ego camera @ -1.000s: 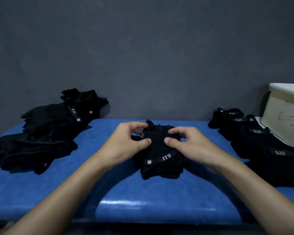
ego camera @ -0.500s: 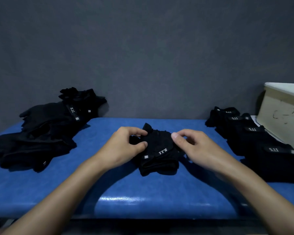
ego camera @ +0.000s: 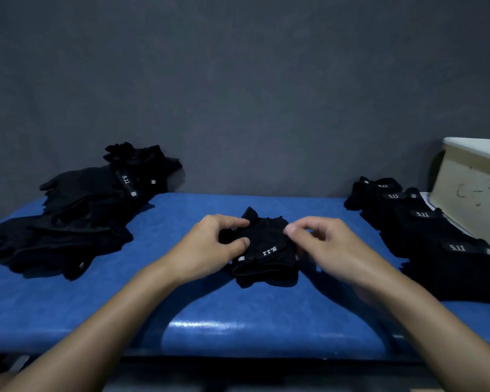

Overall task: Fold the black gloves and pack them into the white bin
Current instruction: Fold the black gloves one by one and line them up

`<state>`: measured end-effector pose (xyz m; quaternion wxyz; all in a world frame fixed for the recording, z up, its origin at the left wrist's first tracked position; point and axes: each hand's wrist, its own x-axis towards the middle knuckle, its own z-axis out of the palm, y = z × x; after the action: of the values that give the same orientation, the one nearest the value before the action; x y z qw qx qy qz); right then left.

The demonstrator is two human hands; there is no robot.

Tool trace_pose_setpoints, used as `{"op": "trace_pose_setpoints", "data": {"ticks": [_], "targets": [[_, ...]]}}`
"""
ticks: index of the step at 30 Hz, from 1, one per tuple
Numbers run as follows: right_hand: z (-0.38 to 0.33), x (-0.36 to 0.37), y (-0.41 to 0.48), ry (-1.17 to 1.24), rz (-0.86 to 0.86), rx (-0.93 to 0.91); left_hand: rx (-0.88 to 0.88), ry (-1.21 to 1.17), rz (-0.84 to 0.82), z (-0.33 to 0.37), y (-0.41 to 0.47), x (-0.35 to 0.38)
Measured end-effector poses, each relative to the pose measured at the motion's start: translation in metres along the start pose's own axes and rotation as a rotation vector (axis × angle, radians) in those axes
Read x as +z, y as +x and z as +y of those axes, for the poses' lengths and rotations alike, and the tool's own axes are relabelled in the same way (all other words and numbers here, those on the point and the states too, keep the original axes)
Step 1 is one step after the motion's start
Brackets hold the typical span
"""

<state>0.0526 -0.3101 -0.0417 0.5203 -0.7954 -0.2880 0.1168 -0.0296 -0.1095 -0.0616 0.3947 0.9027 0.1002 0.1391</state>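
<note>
**Gloves on blue worktop: one folded bundle under both hands**

Folded glove bundle (ego camera: 266,250) lies at the centre of the blue worktop (ego camera: 181,312), near its front half. White lettering on its strap reads "5.11", seen upside down from the camera, with a small white tag patch just left of it.

Left hand (ego camera: 210,247) is pinching the bundle's left side: thumb pressed on top, fingers curled over the far edge. Right hand (ego camera: 326,244) is at the bundle's right upper corner, thumb and forefinger drawn together at the fabric edge; whether it actually grips the cloth cannot be told, as this hand is slightly blurred.

Row of folded gloves (ego camera: 425,230) lies to the right, overlapping one after another from near to far. Four straps show "5.11" in white, right way up.

Loose glove heap (ego camera: 77,216) sits to the left, unfolded and spread; one strap at its far end reads "5.11" running lengthwise, with a small white tag beside it.

White bin (ego camera: 475,190) stands at the far right, just beside the folded row. Faint dark scribbles mark its side; not legible.
</note>
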Motion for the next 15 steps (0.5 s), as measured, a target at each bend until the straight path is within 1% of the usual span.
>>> {"op": "trace_pose_setpoints", "data": {"ticks": [3, 5, 8, 12, 15], "targets": [[0.006, -0.001, 0.010, -0.033, 0.091, 0.036, -0.002, 0.044, -0.007, -0.004, 0.001, -0.001], [0.010, 0.001, 0.013, -0.028, 0.073, 0.061, 0.002, 0.099, -0.010, -0.003, 0.001, -0.001], [0.010, 0.004, 0.013, 0.013, 0.042, 0.068, 0.031, 0.116, -0.005, -0.002, 0.002, 0.000], [0.008, 0.002, 0.014, 0.067, 0.178, 0.011, 0.046, 0.104, 0.000, -0.001, 0.003, 0.000], [0.011, 0.002, 0.014, 0.011, 0.148, 0.072, 0.048, 0.133, -0.023, -0.005, 0.004, 0.005]]}}
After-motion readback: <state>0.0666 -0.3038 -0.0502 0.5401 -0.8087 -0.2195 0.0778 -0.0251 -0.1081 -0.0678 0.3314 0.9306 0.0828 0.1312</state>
